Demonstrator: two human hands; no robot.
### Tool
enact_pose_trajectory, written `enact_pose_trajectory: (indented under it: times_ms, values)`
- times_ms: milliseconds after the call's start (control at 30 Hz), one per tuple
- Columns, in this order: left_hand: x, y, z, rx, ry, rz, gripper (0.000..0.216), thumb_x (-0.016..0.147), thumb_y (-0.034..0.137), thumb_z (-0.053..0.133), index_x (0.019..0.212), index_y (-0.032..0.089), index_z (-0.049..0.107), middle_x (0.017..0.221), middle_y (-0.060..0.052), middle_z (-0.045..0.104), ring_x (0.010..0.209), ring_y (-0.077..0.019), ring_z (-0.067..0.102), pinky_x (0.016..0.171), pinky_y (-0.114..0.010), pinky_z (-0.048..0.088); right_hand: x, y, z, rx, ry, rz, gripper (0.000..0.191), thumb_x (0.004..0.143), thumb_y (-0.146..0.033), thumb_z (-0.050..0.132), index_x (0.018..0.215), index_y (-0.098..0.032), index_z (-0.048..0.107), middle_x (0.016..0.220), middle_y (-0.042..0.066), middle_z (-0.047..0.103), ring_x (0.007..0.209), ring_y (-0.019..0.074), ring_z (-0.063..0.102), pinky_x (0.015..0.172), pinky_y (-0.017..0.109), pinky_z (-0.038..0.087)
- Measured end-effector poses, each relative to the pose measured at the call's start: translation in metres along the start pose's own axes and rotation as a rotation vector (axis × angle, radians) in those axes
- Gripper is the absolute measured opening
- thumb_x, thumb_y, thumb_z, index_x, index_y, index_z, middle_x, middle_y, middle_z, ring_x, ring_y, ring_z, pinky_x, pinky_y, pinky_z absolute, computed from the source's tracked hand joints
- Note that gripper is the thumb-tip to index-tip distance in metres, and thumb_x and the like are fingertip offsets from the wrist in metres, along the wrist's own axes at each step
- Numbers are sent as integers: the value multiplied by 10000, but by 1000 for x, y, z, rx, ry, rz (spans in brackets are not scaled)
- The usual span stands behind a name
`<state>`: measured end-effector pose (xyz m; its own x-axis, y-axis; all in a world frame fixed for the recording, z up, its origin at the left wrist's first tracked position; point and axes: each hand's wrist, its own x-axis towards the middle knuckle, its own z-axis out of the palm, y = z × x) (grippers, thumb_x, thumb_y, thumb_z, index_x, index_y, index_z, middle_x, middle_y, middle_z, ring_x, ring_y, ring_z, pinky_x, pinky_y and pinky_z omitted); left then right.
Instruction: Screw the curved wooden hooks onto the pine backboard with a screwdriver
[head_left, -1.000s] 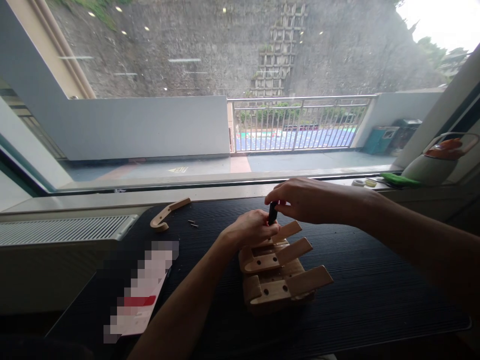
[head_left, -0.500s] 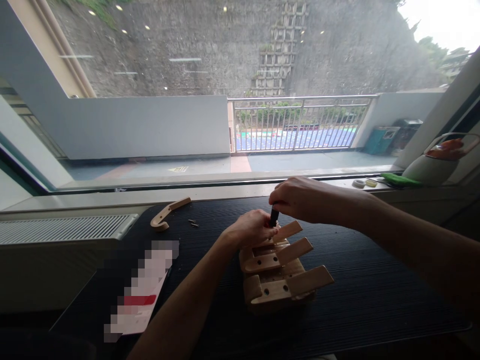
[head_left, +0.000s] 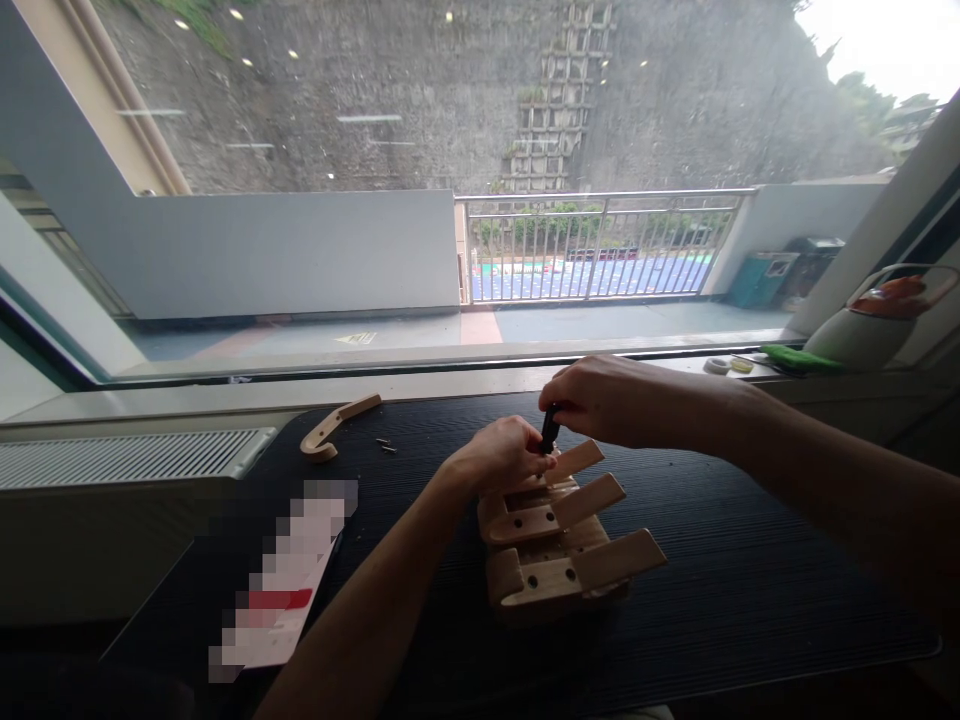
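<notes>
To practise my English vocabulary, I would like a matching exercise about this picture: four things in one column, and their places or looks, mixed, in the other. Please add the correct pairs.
Things:
1. Black tool
2. Loose hook
3. Metal bits
4. Green item

Places or looks:
A. On the windowsill
B. Pale wood, curved at one end
C. In the right hand
D. Small and thin, on the table

Pairs: 1-C, 2-B, 3-D, 4-A
</notes>
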<state>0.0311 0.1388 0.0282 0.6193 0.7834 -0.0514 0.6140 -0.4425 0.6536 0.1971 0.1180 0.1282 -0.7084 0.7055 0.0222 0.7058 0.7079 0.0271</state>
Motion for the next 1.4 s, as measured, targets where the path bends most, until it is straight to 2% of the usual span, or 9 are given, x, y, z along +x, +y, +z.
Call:
enact_pose_trajectory:
  times_ms: [267,467,667,767,1000,1267,1333,1400]
  values:
    - [1,-1,2,-11,2,-24,392,742,498,509,660,136,634,536,26,457,499,-81,356,465,-220,262,0,-6,-1,-63,-20,60,233,857,-259,461,748,-160,642,618,20,604,519,89,439,510,235,271]
    - [0,2,0,-45,-13,-78,395,729,511,529,649,138,634,527,30,454,495,-79,346,466,-226,255,0,-4,0,-84,-8,107,243,852,-302,476,735,-163,639,589,18,580,497,95,427,482,239,246]
    - [0,2,-1,-81,-41,-73,396,734,510,535,684,137,660,542,27,492,492,-76,366,468,-226,267,-1,0,-1,20,-7,48,219,825,-246,484,944,-220,665,683,4,637,541,96,475,517,229,274]
    - [0,1,0,-90,-37,-76,383,742,490,531,688,134,663,538,26,493,495,-77,378,463,-223,264,-1,2,2,7,-8,6,212,829,-211,461,826,-201,672,685,9,639,556,91,474,544,232,284]
    - [1,-3,-2,-134,-76,-79,376,737,486,548,705,129,663,558,23,493,493,-73,404,466,-214,276,1,3,5,-24,10,-9,214,832,-227,460,702,-177,622,591,-8,583,496,72,393,519,235,260]
    - [2,-6,2,-127,-72,-82,382,731,488,552,664,125,652,526,29,463,466,-67,369,453,-221,265,2,-2,4,-48,-1,58,267,854,-278,453,680,-165,622,554,-5,560,475,70,375,499,238,259]
    - [3,-7,3,-137,-75,-85,393,729,503,550,675,129,657,535,26,477,474,-70,383,456,-220,274,1,-1,2,-14,-16,64,228,846,-280,462,774,-182,656,567,-10,568,475,72,391,486,230,259]
    - [3,-7,3,-154,-84,-89,393,730,506,546,700,134,668,559,20,504,492,-75,408,467,-217,292,0,2,0,40,-25,59,222,827,-277,488,957,-221,660,612,-19,594,489,74,421,481,218,265]
